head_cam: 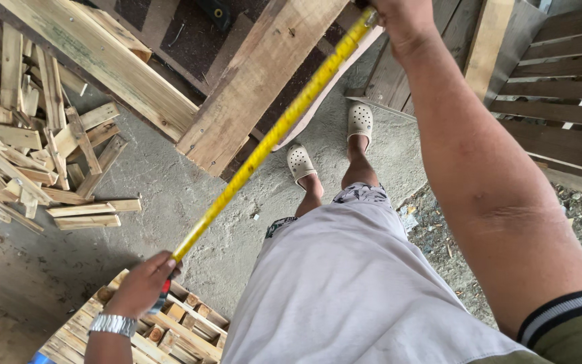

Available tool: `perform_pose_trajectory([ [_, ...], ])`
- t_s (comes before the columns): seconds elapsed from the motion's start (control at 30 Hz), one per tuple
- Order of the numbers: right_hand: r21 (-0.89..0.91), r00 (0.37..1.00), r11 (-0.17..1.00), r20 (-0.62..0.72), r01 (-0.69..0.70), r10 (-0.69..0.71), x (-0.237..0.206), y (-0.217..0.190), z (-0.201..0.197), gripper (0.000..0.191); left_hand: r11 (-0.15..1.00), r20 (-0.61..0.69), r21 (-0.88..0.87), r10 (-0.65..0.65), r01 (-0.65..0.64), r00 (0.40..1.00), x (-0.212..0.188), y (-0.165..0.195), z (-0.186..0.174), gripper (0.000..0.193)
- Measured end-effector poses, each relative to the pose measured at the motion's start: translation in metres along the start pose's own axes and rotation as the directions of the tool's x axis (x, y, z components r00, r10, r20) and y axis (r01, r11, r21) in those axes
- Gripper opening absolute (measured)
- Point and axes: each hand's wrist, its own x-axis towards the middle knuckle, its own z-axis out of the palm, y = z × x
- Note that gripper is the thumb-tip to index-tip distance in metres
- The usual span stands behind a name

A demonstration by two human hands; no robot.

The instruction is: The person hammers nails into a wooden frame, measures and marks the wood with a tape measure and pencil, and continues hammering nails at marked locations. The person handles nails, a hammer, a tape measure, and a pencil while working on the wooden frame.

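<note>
A yellow tape measure blade (274,135) stretches diagonally from lower left to the top of the view. My left hand (141,286), with a metal watch at the wrist, grips the tape measure case at the blade's lower end. At the blade's far end, my right hand (399,20) pinches the tip near the top edge of the view. The blade runs along a wide wooden plank (250,87) that slants over the concrete floor (170,202).
A heap of wood offcuts (28,155) lies at the left. A second long plank (95,61) slants at upper left. Stacked wooden slats (170,330) sit under my left hand. Slatted pallets (560,87) stand at right. My feet in pale clogs (301,162) stand on the floor.
</note>
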Motion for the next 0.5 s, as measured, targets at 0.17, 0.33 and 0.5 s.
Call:
perform_pose_trajectory([
  [0.17, 0.211, 0.992, 0.972, 0.085, -0.107, 0.091, 0.005, -0.006, -0.013, 0.023, 0.985, -0.052, -0.148, 0.082, -0.089, 0.995, -0.018, -0.003, 0.019, 0.036],
  [0.33, 0.232, 0.988, 0.963, 0.108, -0.134, 0.111, -0.009, -0.023, 0.002, 0.026, 0.617, -0.24, -0.716, 0.22, -0.326, 0.945, -0.004, 0.07, 0.036, 0.036],
  [0.5, -0.014, 0.95, 0.951, -0.062, -0.307, 0.306, -0.013, -0.045, 0.008, 0.036, 0.212, -0.427, -0.787, 0.492, -0.579, 0.759, 0.022, 0.151, 0.032, 0.019],
])
